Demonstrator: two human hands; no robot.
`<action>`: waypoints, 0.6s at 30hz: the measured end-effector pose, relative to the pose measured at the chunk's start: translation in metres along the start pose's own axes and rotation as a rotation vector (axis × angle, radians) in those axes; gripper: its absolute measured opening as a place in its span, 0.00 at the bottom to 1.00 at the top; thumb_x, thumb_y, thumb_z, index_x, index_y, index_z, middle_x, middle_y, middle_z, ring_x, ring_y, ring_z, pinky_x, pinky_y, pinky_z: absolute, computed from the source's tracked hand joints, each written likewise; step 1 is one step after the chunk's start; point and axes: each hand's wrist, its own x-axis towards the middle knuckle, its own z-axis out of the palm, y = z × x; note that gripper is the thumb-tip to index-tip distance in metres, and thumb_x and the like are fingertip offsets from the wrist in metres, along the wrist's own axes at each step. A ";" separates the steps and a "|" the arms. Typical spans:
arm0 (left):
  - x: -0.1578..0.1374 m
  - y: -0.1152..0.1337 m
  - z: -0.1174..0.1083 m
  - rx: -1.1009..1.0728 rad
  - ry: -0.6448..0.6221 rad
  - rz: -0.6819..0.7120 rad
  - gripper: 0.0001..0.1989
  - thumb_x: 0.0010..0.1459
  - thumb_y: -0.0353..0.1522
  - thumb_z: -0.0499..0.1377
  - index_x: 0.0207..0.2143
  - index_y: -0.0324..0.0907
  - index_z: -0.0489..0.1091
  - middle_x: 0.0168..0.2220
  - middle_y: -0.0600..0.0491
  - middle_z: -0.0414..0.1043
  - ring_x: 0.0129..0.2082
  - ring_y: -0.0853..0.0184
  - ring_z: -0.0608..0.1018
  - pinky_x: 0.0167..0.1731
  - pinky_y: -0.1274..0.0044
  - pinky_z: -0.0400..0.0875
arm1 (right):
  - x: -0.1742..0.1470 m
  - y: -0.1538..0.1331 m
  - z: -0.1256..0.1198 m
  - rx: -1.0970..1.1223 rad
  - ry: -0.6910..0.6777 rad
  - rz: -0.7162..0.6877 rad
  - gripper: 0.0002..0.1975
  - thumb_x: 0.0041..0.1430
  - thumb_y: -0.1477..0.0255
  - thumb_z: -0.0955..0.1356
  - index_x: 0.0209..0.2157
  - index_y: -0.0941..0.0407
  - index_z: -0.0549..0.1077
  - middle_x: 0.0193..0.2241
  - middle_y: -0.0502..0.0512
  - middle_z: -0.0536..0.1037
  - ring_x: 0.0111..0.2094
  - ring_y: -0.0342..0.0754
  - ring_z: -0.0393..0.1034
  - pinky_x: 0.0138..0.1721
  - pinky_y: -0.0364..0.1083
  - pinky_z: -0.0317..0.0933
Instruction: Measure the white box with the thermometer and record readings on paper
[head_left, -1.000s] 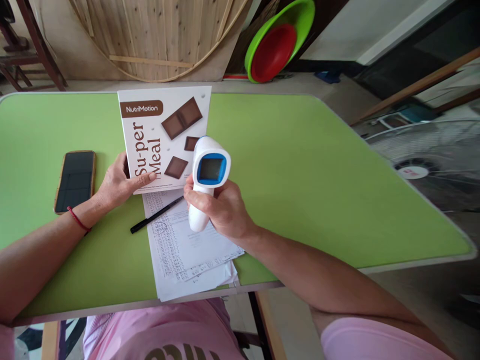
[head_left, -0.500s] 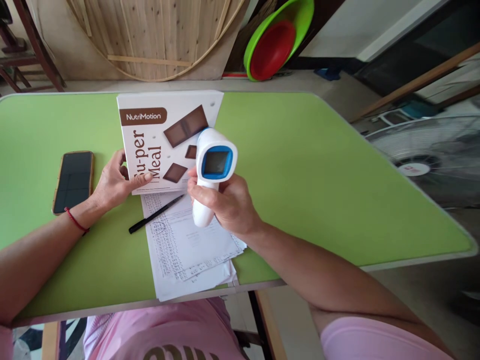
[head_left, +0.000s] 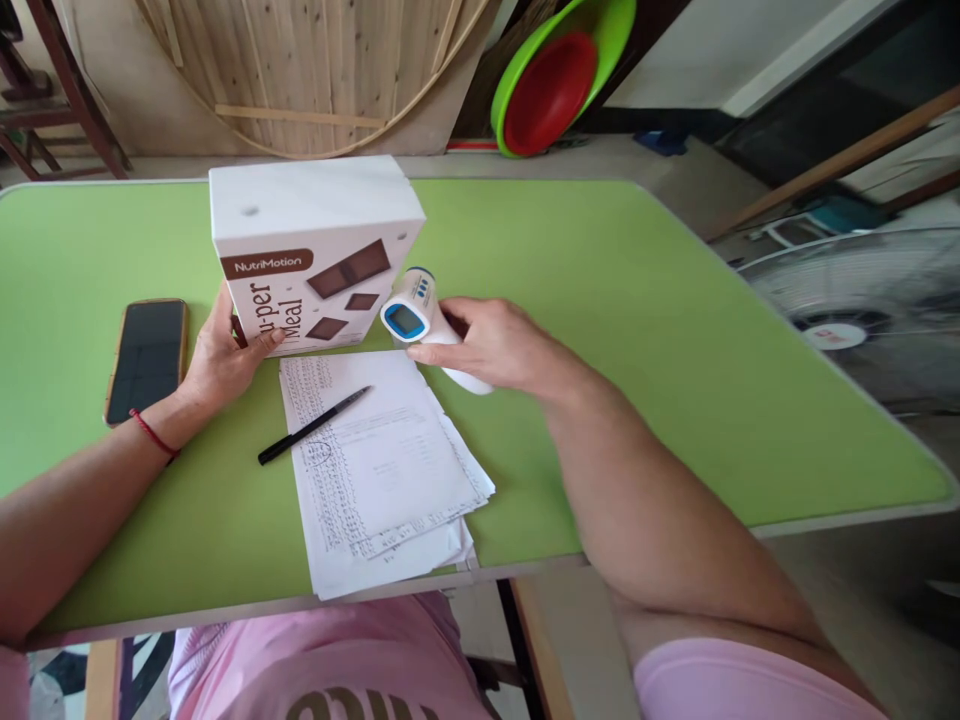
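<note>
My left hand [head_left: 229, 350] grips the lower left edge of a white NutriMotion meal box [head_left: 292, 235], its thumb on the printed front. The box stands upright on the green table, and its top face shows. In my right hand [head_left: 491, 340] is a white and blue infrared thermometer [head_left: 420, 300], tilted over with its small screen facing me, just right of the box. Some of my right fingers are hidden behind its handle. A stack of printed papers [head_left: 390, 450] lies in front of the box, with a black pen [head_left: 315, 425] across it.
A smartphone [head_left: 148, 360] in an orange-brown case lies left of my left hand on the green table [head_left: 637, 400]. Beyond the far edge are a round wooden tabletop [head_left: 315, 60] and green and red basins [head_left: 551, 95]. A fan [head_left: 832, 335] stands at the right.
The box has tipped from leaning back to upright, bringing its top face into view. My right hand has moved right and up, turning the thermometer from upright to slanted. Papers, pen and phone stay put.
</note>
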 end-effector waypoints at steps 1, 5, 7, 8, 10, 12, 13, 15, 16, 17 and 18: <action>0.000 0.000 0.000 0.021 -0.003 0.010 0.26 0.54 0.49 0.67 0.49 0.45 0.66 0.49 0.48 0.75 0.49 0.55 0.79 0.48 0.63 0.78 | 0.003 0.003 0.001 -0.052 0.005 0.017 0.16 0.43 0.59 0.77 0.30 0.55 0.77 0.26 0.54 0.78 0.27 0.50 0.69 0.28 0.49 0.59; 0.001 0.000 -0.001 0.070 -0.016 0.041 0.24 0.57 0.48 0.65 0.49 0.45 0.66 0.51 0.47 0.74 0.51 0.53 0.77 0.52 0.61 0.75 | 0.009 0.006 0.008 -0.174 0.001 0.046 0.16 0.43 0.60 0.76 0.33 0.55 0.79 0.27 0.55 0.80 0.26 0.50 0.69 0.26 0.48 0.59; 0.001 0.000 -0.002 0.073 -0.026 0.058 0.23 0.58 0.47 0.64 0.49 0.45 0.66 0.52 0.46 0.73 0.52 0.53 0.76 0.53 0.60 0.74 | 0.009 0.003 0.012 -0.202 -0.037 0.043 0.16 0.45 0.59 0.76 0.32 0.55 0.79 0.27 0.54 0.80 0.25 0.49 0.69 0.26 0.48 0.58; 0.001 0.001 -0.002 0.068 -0.032 0.059 0.23 0.58 0.46 0.64 0.49 0.45 0.65 0.53 0.46 0.73 0.52 0.53 0.76 0.53 0.60 0.74 | 0.008 0.002 0.014 -0.215 -0.056 0.039 0.15 0.46 0.58 0.75 0.32 0.54 0.79 0.27 0.54 0.79 0.25 0.49 0.69 0.26 0.48 0.58; 0.000 0.003 -0.001 0.061 -0.039 0.052 0.22 0.58 0.45 0.64 0.49 0.44 0.65 0.53 0.46 0.73 0.53 0.53 0.76 0.53 0.61 0.74 | 0.008 0.001 0.017 -0.240 -0.085 0.025 0.16 0.47 0.56 0.74 0.31 0.54 0.78 0.26 0.53 0.78 0.25 0.48 0.68 0.26 0.47 0.57; 0.000 0.005 -0.001 0.059 -0.039 0.046 0.22 0.58 0.45 0.64 0.49 0.44 0.65 0.54 0.45 0.72 0.53 0.53 0.76 0.51 0.62 0.75 | 0.009 0.004 0.020 -0.258 -0.086 -0.007 0.16 0.49 0.55 0.74 0.31 0.54 0.78 0.26 0.53 0.78 0.25 0.48 0.67 0.27 0.47 0.57; -0.001 0.006 -0.001 0.059 -0.040 0.044 0.23 0.58 0.45 0.64 0.50 0.44 0.65 0.55 0.45 0.71 0.53 0.53 0.76 0.50 0.63 0.76 | 0.010 0.007 0.021 -0.268 -0.075 -0.029 0.17 0.50 0.55 0.73 0.32 0.54 0.78 0.26 0.53 0.77 0.26 0.48 0.67 0.27 0.47 0.57; -0.001 0.006 -0.001 0.061 -0.038 0.045 0.24 0.58 0.46 0.64 0.51 0.45 0.64 0.56 0.45 0.70 0.53 0.53 0.75 0.49 0.64 0.76 | 0.011 0.014 0.023 -0.293 -0.045 -0.072 0.17 0.51 0.54 0.73 0.33 0.54 0.79 0.27 0.53 0.77 0.26 0.48 0.68 0.28 0.48 0.58; -0.001 0.005 -0.001 0.067 -0.037 0.045 0.25 0.58 0.46 0.64 0.52 0.45 0.64 0.56 0.45 0.70 0.54 0.53 0.74 0.49 0.64 0.76 | 0.012 0.017 0.023 -0.308 -0.026 -0.091 0.18 0.52 0.54 0.73 0.34 0.54 0.79 0.28 0.54 0.77 0.27 0.49 0.68 0.28 0.48 0.59; -0.001 0.003 -0.001 0.081 -0.032 0.044 0.26 0.57 0.46 0.64 0.53 0.45 0.63 0.56 0.45 0.69 0.55 0.52 0.73 0.50 0.64 0.75 | 0.012 0.019 0.024 -0.325 0.003 -0.111 0.18 0.52 0.54 0.73 0.35 0.54 0.79 0.29 0.55 0.77 0.28 0.50 0.69 0.29 0.49 0.60; -0.001 0.000 -0.001 0.100 -0.021 0.041 0.27 0.56 0.46 0.65 0.53 0.46 0.63 0.56 0.45 0.69 0.56 0.51 0.72 0.50 0.63 0.75 | 0.011 0.019 0.024 -0.341 0.048 -0.136 0.19 0.51 0.54 0.74 0.36 0.55 0.80 0.30 0.57 0.77 0.30 0.52 0.70 0.30 0.50 0.61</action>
